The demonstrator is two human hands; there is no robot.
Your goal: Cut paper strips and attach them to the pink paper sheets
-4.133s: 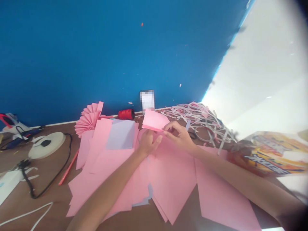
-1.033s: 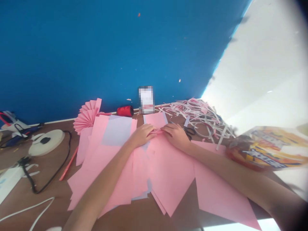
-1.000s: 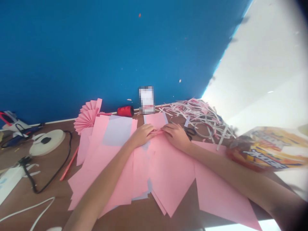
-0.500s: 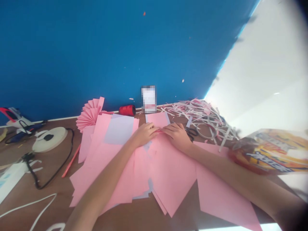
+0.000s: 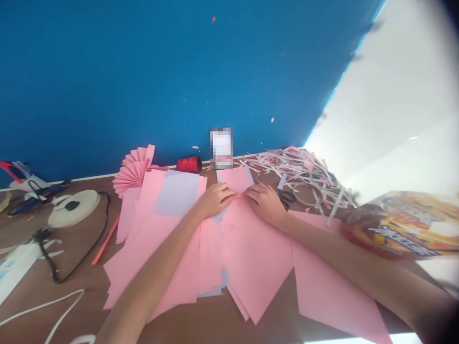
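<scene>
A pink paper strip (image 5: 234,177) with lilac-grey edges lies at the middle of the table, with narrow folds along its near end. My left hand (image 5: 214,199) pinches the left side of that folded end. At its right side, the bent fingers of my right hand (image 5: 267,201) press on the same folds; the fingertips are partly hidden. Under both hands spread loose pink sheets (image 5: 256,253). Black-handled scissors (image 5: 286,197) lie just beyond my right hand, partly covered.
A pleated pink paper fan (image 5: 132,169) and a red thread spool (image 5: 189,164) are near the blue wall. Shredded paper strips (image 5: 297,165) heap at the back right, beside a colourful packet (image 5: 405,229). Left are a white ribbon reel (image 5: 77,209), a red stick (image 5: 105,241) and cables.
My fingers have shifted slightly along the fold, the right hand's fingertips drawing a little to the right and curling more. The paper strip stays in place.
</scene>
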